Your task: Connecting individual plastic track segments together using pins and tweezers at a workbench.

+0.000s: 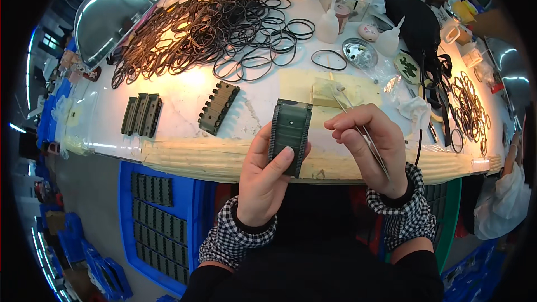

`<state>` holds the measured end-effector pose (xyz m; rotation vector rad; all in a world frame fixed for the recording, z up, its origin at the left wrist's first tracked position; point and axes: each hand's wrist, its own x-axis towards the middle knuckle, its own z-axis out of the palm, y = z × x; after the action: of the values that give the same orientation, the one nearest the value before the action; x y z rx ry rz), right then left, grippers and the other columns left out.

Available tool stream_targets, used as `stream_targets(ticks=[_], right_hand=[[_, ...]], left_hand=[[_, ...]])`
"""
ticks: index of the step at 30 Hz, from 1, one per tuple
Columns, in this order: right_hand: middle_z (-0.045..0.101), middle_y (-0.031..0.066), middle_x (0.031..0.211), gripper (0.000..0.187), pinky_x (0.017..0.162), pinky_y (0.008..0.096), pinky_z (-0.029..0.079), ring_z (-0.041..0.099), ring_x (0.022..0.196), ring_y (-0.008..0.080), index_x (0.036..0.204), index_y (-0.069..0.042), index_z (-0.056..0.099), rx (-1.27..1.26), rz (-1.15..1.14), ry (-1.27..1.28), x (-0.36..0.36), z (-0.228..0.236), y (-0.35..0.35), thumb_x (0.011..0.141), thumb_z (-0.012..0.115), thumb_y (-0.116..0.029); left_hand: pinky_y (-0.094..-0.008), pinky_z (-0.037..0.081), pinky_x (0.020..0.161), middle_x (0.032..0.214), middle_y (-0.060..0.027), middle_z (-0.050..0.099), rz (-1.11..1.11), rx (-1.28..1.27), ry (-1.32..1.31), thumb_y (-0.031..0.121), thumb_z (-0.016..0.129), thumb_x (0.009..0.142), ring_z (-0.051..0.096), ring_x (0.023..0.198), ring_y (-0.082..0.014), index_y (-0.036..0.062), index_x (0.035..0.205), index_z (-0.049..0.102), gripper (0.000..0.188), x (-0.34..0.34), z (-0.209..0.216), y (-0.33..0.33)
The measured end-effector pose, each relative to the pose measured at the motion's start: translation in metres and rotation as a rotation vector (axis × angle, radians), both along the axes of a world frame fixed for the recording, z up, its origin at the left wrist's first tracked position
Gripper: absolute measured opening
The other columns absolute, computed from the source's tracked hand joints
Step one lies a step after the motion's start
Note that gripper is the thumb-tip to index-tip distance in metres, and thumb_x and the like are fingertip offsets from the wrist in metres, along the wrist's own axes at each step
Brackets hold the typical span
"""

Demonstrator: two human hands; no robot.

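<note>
I watch the left hand (pixel 262 182) closed about a dark green piece (pixel 291 120), front-left of the yellow block (pixel 324 95); the right hand (pixel 389 141), front-right of that block, curls around metal tweezers (pixel 376 154); beyond the block, to its left, dark bands (pixel 207 28) lie heaped

You have one green part (pixel 292 120) in your left hand (pixel 258 190), one pair of tweezers (pixel 377 156) in your right hand (pixel 390 148), two green clusters (pixel 218 108) left of your hands, two white bottles (pixel 388 42) and one metal dish (pixel 366 57) beyond your right
</note>
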<state>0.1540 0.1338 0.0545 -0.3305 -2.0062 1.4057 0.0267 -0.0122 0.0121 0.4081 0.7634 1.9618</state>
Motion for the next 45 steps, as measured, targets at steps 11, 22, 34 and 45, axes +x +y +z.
stream_targets(ticks=[11, 22, 34, 45], right_hand=[[0.065, 0.0044, 0.085, 0.009, 0.069, 0.0232, 0.047, 0.059, 0.075, 0.0092, 0.097, 0.000, 0.063, -0.014, 0.002, -0.033, -0.003, -0.007, -0.009, 0.089, 0.066, -0.004], [0.062, 0.0073, 0.079, 0.025, 0.060, 0.0304, 0.050, 0.062, 0.067, 0.0225, 0.084, -0.005, 0.060, 0.362, -0.010, 0.048, -0.010, -0.020, -0.027, 0.071, 0.082, -0.007], [0.060, 0.0067, 0.072, 0.019, 0.053, 0.0296, 0.046, 0.060, 0.061, 0.0213, 0.080, -0.004, 0.060, 0.290, -0.165, 0.065, -0.017, -0.027, -0.041, 0.073, 0.077, -0.002], [0.060, 0.0070, 0.071, 0.017, 0.053, 0.0266, 0.047, 0.060, 0.059, 0.0183, 0.080, -0.003, 0.060, 0.232, -0.248, 0.093, -0.024, -0.029, -0.049, 0.076, 0.077, -0.004]], left_hand=[[-0.0405, 0.038, 0.112, 0.130, -0.0118, 0.055, 0.065, 0.064, 0.039, -0.002, 0.051, 0.094, 0.053, 0.123, -0.0215, 0.0067, 0.142, 0.034, 0.051, 0.010, -0.003, 0.000], [-0.0380, 0.040, 0.107, 0.139, -0.0130, 0.043, 0.012, 0.088, -0.075, -0.002, 0.044, 0.096, 0.045, 0.129, -0.0221, 0.0063, 0.150, 0.019, 0.060, 0.006, 0.000, -0.004], [-0.0418, 0.031, 0.114, 0.149, -0.0257, 0.030, 0.134, 0.103, 0.060, -0.005, 0.043, 0.093, 0.040, 0.135, -0.0296, 0.0056, 0.151, 0.014, 0.066, 0.018, -0.004, -0.002], [-0.0425, 0.035, 0.111, 0.149, -0.0239, 0.032, 0.207, 0.122, 0.144, -0.004, 0.045, 0.092, 0.042, 0.133, -0.0281, 0.0094, 0.151, 0.018, 0.067, 0.019, -0.016, -0.001]])
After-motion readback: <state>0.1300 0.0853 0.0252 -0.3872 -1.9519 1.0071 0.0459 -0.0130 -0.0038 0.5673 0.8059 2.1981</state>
